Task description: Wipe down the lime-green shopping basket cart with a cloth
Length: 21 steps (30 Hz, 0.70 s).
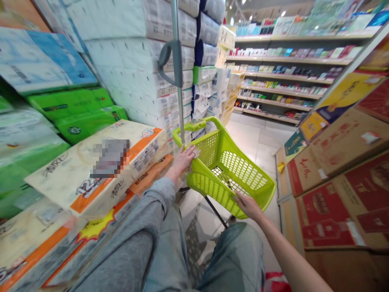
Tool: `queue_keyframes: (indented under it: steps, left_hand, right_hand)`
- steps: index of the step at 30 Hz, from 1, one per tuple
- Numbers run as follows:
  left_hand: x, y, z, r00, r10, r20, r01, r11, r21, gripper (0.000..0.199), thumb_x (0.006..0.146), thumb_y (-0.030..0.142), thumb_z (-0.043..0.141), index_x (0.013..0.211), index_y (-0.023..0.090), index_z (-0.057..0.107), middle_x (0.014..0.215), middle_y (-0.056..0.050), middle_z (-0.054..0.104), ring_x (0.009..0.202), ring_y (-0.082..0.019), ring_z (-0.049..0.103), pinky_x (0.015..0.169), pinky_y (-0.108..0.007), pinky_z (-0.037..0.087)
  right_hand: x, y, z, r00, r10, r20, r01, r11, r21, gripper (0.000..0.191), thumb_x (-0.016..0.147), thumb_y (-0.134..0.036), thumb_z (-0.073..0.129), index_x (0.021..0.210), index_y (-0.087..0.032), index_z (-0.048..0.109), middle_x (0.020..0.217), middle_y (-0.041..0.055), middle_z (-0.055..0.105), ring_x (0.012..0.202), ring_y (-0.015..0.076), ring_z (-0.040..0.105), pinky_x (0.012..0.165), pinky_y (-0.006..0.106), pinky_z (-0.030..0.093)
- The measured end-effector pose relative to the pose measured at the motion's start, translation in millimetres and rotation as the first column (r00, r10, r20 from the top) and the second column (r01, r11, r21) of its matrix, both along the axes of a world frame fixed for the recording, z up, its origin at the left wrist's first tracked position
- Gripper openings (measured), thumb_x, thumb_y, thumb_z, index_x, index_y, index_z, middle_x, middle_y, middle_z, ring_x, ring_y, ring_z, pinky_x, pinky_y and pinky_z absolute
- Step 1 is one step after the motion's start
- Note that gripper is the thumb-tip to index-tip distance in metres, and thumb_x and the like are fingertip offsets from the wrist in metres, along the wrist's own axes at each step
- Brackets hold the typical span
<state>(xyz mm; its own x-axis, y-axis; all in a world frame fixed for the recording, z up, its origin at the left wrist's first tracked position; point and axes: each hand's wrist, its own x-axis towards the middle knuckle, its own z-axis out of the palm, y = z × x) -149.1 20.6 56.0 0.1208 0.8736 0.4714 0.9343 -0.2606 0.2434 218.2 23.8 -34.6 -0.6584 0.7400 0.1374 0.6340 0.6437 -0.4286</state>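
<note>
A lime-green plastic basket cart [243, 170] with slotted walls stands tilted in front of my knees, with nothing visible inside. My left hand [184, 157] has its fingers wrapped over the near left rim, beside the foot of a grey metal pole [180, 105]. That pole carries a grey hooked grip [174, 65]. On the near right side wall, my right hand [246, 204] holds the rim, fingers on the inside. A grey pixelated object [111, 158] lies on a cream and orange tissue pack [100, 170] to the left of my left forearm.
Tissue packs, white [121, 61] and green [82, 109], are stacked high on the left. Red and brown cartons [325, 211] line the right side. Shelves of small boxed goods [291, 61] stand at the back, beyond the tiled floor [258, 132].
</note>
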Motion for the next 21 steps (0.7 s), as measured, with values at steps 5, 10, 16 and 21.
queue_keyframes:
  steps: [5,10,16,21]
  left_hand:
    - [18,-7,-18.1,0.964,0.126,0.236,-0.140,0.989,0.044,0.041,0.086,0.009,0.034,0.120,0.019,0.054,0.148,-0.003,0.031,0.141,-0.015,0.013,0.117,-0.042,0.011]
    - [84,-28,-54.6,0.849,0.141,0.510,-0.174,0.984,0.019,0.059,0.083,0.004,0.027,0.139,0.020,0.036,0.151,-0.002,0.025,0.139,-0.014,0.019,0.115,-0.034,0.020]
    - [130,-27,-61.6,0.553,0.257,0.793,-0.374,0.926,-0.039,0.040,0.088,0.017,0.036,0.125,0.017,0.050,0.142,-0.009,0.039,0.133,-0.020,0.033,0.113,-0.036,0.023]
    - [102,1,-40.3,0.360,0.267,0.894,-0.513,0.857,-0.049,0.034,0.092,0.027,0.033,0.115,0.015,0.054,0.119,-0.012,0.054,0.116,-0.019,0.048,0.104,-0.030,0.033]
  right_hand:
    - [1,-1,-0.9,0.999,-0.013,0.047,0.013,1.000,0.005,0.045,0.090,-0.043,0.029,0.121,-0.023,0.055,0.099,0.0084,0.071,0.084,0.0229,0.067,0.073,0.033,0.050]
    - [1,-2,-1.0,0.996,-0.032,0.081,0.030,0.999,0.033,0.045,0.091,-0.041,0.029,0.122,-0.022,0.054,0.099,0.0093,0.071,0.083,0.0240,0.068,0.072,0.033,0.051]
    - [0,-5,1.8,0.998,-0.045,0.037,0.044,0.998,0.049,0.044,0.091,-0.041,0.030,0.119,-0.021,0.057,0.099,0.0092,0.071,0.081,0.0223,0.068,0.070,0.031,0.052]
    - [-2,-9,3.7,1.000,-0.022,0.008,0.021,0.998,0.065,0.043,0.091,-0.040,0.030,0.117,-0.020,0.058,0.097,0.0095,0.071,0.079,0.0216,0.069,0.070,0.030,0.052]
